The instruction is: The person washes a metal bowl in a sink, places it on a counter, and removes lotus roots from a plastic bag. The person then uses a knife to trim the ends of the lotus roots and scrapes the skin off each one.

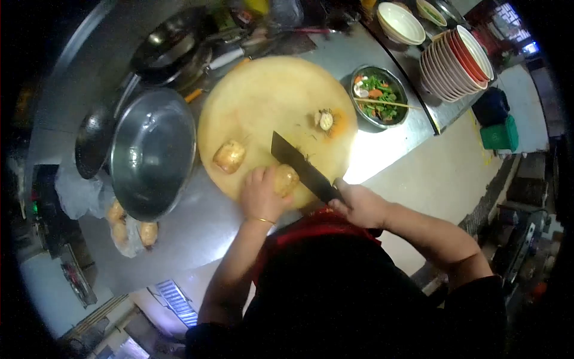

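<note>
Black clothing (359,287) foremost, I view left fingers (257,176) holding a potato (287,179) at the near side of the round board (269,84) and right fingers (342,187) gripping a cleaver (302,172), whose edge, I judge, is best guided clear of the left fingertips.

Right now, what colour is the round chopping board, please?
The chopping board is pale yellow; head view.

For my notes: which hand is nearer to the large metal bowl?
Left. The left hand is right of the bowl; the right hand, gripping the cleaver, is farther right.
</note>
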The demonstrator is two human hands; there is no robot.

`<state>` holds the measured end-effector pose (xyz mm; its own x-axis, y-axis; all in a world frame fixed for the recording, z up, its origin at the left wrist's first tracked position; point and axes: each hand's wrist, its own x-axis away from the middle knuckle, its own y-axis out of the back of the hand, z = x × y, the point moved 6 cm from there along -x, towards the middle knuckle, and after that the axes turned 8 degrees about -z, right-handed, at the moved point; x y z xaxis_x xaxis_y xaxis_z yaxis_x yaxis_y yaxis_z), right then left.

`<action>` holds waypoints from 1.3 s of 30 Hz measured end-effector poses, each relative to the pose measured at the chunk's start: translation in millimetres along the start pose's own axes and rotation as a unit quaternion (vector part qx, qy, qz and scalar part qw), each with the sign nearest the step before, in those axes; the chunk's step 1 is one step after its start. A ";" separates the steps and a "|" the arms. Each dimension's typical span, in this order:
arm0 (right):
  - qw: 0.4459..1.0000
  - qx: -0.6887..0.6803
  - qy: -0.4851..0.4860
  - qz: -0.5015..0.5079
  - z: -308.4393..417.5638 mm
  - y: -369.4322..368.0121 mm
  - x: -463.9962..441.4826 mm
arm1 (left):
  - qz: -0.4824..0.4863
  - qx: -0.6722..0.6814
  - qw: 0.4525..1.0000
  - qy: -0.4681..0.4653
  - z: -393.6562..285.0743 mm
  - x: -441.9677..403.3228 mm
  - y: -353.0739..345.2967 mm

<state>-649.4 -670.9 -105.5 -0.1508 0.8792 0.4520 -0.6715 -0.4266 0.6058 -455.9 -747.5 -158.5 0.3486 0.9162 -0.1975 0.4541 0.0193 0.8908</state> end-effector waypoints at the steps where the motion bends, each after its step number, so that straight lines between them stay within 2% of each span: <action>1: 1.000 0.009 -0.003 -0.014 1.4 -2.9 -1.0 | -0.013 0.007 1.000 0.009 2.8 0.3 1.1; 6: 0.998 -0.043 -0.019 -0.040 -16.0 8.3 12.1 | -0.066 0.021 0.997 0.023 23.3 12.8 16.9; 9: 0.995 -0.053 -0.052 -0.065 -34.3 19.0 16.2 | -0.065 -0.032 0.996 0.048 61.3 5.6 40.7; 10: 0.990 -0.080 -0.076 -0.083 -36.8 23.6 16.4 | -0.058 -0.044 0.995 0.067 67.2 2.2 46.0; 12: 0.957 -0.229 -0.155 -0.082 -46.2 30.0 19.9 | -0.043 -0.066 0.992 0.096 70.7 -8.8 56.7; 15: 0.928 -0.310 -0.141 -0.149 -53.9 42.1 31.6 | -0.104 -0.127 0.986 0.032 53.9 -8.9 64.7; 16: 0.903 -0.372 -0.135 -0.166 -60.0 44.4 36.3 | -0.128 -0.156 0.979 0.004 42.0 -9.7 67.0; 19: 0.873 -0.425 -0.121 -0.206 -91.3 51.2 41.5 | -0.084 0.089 0.992 -0.040 14.0 2.5 26.7; 22: 0.847 -0.460 -0.157 -0.215 -124.0 52.0 42.2 | -0.069 0.233 0.969 0.038 -30.4 -18.1 -11.8; 24: 0.813 -0.516 -0.182 -0.200 -145.5 40.8 37.9 | -0.099 0.248 0.962 0.058 -36.0 -44.2 -39.3; 28: 0.815 -0.522 -0.165 -0.188 -155.5 33.8 20.1 | -0.109 0.309 0.939 0.099 -52.7 -92.7 -74.6; 30: 0.821 -0.519 -0.178 -0.156 -154.9 34.7 10.8 | -0.116 0.333 0.931 0.093 -65.0 -100.9 -87.0; 32: 0.867 -0.462 -0.160 -0.094 -150.7 34.8 1.9 | -0.107 0.355 0.924 0.092 -68.8 -102.7 -106.1; 34: 0.876 -0.449 -0.176 -0.022 -136.0 29.6 -5.6 | -0.130 0.281 0.949 0.061 -82.8 -101.6 -97.3; 35: 0.872 -0.458 -0.173 0.002 -125.6 31.5 -7.1 | -0.168 0.208 0.960 0.079 -87.1 -99.6 -91.0; 36: 0.866 -0.474 -0.157 -0.003 -126.5 28.2 -12.2 | -0.177 0.222 0.950 0.130 -89.5 -102.9 -85.7; 38: 0.852 -0.504 -0.140 0.024 -131.1 33.9 -16.0 | -0.213 0.248 0.938 0.119 -94.1 -111.4 -89.0; 39: 0.848 -0.510 -0.147 0.010 -137.3 38.5 -13.7 | -0.197 0.242 0.945 0.102 -103.7 -116.0 -92.6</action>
<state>-772.7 -670.2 -178.2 -0.0833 0.7192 0.6898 -0.9715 0.0957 -0.2171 -623.4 -814.0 -175.7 -0.0687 0.9353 -0.3472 0.8547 0.2346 0.4630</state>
